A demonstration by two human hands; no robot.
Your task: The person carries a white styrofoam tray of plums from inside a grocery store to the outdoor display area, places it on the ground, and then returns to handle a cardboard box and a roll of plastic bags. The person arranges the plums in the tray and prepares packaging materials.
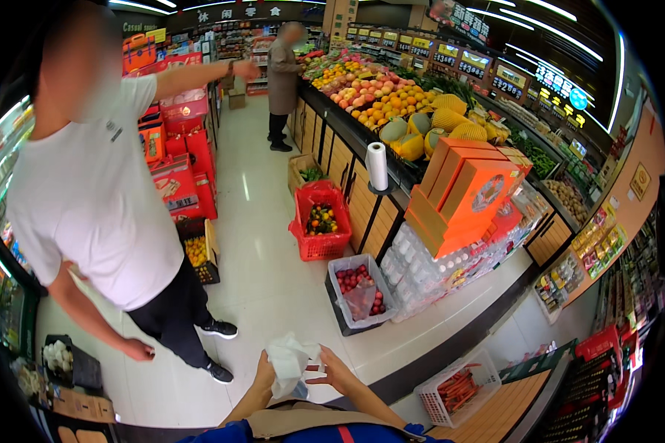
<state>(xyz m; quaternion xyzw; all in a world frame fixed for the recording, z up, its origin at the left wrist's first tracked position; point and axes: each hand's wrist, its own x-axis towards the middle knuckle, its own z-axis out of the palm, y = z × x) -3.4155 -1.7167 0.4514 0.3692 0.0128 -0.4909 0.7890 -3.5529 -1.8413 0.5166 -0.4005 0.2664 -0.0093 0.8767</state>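
My left hand (263, 375) is closed round the edge of a crumpled white sheet (288, 362), soft like thin cloth or plastic; its exact kind does not show. On the other side, my right hand (337, 373) has its fingers apart and bent, the tips at the sheet's right edge. Below the sheet, between my wrists, a small pale-blue see-through patch (300, 390) shows in part. Both hands are in front of my body, above the floor.
Ahead right stand a grey bin (335, 304) of dark red fruit, a red crate (322, 247) and stacked orange boxes (451, 193) by the fruit counter. A person in a white shirt (103, 192) points rightward at left. A white basket (488, 378) holds red-wrapped sticks.
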